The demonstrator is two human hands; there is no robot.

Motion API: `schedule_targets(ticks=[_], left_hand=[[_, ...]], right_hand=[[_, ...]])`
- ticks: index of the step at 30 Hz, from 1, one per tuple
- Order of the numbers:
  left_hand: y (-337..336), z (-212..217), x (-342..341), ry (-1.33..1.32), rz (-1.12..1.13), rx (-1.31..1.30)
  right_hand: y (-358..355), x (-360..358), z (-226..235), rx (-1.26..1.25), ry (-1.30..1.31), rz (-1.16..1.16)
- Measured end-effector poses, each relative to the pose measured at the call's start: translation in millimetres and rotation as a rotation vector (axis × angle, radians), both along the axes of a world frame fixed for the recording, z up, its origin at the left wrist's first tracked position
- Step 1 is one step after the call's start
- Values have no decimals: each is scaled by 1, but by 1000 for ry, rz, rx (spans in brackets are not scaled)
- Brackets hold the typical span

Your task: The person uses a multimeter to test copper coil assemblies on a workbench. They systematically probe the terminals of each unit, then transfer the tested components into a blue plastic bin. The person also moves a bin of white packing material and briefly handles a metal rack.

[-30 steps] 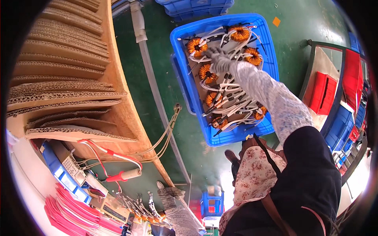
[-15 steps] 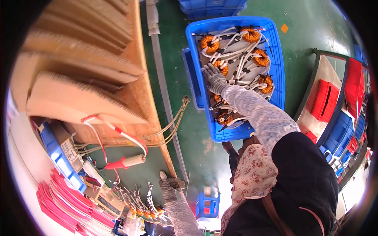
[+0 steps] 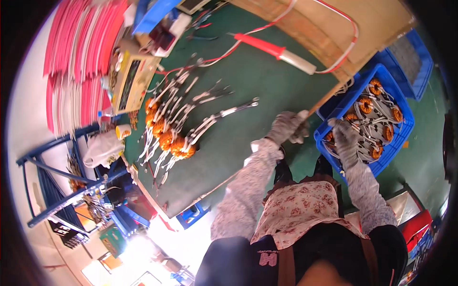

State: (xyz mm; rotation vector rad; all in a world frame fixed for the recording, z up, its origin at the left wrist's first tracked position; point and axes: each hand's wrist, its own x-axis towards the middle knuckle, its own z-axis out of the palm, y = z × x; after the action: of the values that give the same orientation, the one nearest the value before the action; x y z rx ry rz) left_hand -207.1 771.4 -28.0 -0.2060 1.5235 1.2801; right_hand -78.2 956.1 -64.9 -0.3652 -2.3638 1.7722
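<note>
Coils (image 3: 366,105) lie in a blue crate (image 3: 392,147) at right and on a green table (image 3: 214,157) at left: probably heavy, best held by the windings (image 3: 396,114), leads (image 3: 229,111) floppy. Right hand (image 3: 345,137) overlaps the crate's left side; left hand (image 3: 289,127) is beside the table. Grips: cannot tell.

PASSAGE: green tabletop (image 3: 214,159) between coil row (image 3: 164,136) and left hand (image 3: 287,127), leads (image 3: 222,114) jutting in | FAR SIDE: red-and-white tool (image 3: 274,52), looped cord (image 3: 356,35) lie across | RIGHT: blue bin (image 3: 396,145) walls rise beside right hand (image 3: 344,136); wired toroids (image 3: 366,105) crowd the inside
</note>
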Motion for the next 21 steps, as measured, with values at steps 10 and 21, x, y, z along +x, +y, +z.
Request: schedule_targets(ticks=[10,21], left_hand=[[-214,24,68,532,322,4],[-401,72,64,1417,-342,-1100]], right_hand=[[-296,-138,102,564,481,660],[-363,-123,52,1077,484,947]])
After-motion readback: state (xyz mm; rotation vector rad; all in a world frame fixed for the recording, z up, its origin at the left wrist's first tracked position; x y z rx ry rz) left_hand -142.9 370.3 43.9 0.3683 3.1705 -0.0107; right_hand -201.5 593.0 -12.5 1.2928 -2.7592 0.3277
